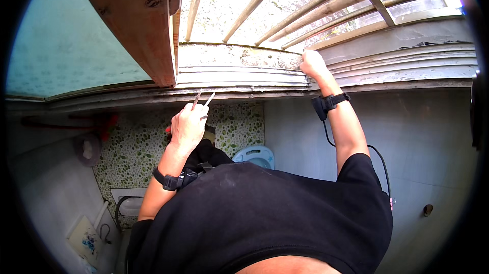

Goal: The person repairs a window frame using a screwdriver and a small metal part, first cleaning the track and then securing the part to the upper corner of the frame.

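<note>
My left hand (187, 126) is closed around slim metal tools (210, 99). Their narrow ends point toward the window, and a bit of red shows at the edge of my palm. Their exact kind I cannot make out. Farther off on the right, my right hand (313, 63) reaches over the window track (239, 77) to the outer sill (265, 59), close to the foot of the metal bars (300, 16). Its fingers are curled, and whatever they may hold is hidden.
At the left stand a brown window frame (137, 24) and a blue-green pane (71, 39). Below are a pebble-patterned floor (234, 126), a light-blue plastic basin (260, 152) and a squat toilet (131, 205). A black cable (379, 159) runs along my right arm.
</note>
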A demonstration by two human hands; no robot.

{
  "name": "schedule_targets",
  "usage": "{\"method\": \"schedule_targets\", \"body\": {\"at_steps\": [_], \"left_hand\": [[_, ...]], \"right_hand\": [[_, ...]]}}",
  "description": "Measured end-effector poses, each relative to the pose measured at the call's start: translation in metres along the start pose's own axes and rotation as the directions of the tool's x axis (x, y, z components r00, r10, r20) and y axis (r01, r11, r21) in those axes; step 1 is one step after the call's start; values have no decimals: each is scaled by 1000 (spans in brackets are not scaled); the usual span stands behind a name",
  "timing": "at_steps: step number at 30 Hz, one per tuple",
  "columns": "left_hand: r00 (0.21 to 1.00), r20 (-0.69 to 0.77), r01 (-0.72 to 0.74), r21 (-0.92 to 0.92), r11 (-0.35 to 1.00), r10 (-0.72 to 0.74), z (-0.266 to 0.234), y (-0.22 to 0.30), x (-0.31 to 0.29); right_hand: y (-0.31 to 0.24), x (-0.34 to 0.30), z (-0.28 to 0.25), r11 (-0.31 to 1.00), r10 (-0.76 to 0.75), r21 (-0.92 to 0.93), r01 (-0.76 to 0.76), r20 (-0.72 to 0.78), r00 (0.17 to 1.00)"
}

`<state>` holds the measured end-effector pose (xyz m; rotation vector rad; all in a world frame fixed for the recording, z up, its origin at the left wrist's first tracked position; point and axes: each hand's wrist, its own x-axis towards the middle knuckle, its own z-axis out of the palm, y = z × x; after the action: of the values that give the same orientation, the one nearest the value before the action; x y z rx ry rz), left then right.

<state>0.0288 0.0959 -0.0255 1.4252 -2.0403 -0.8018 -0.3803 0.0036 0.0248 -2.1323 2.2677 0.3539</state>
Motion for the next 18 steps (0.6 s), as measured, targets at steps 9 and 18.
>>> {"method": "schedule_targets", "body": {"at_steps": [9, 18], "left_hand": [[999, -25, -22, -8, 1000, 22, -1, -1, 0], [999, -48, 7, -21, 1000, -8, -2, -5, -3]], "right_hand": [[1, 8, -22, 998, -39, 57, 41, -39, 998], [-5, -11, 1, 987, -62, -149, 67, 41, 997]]}}
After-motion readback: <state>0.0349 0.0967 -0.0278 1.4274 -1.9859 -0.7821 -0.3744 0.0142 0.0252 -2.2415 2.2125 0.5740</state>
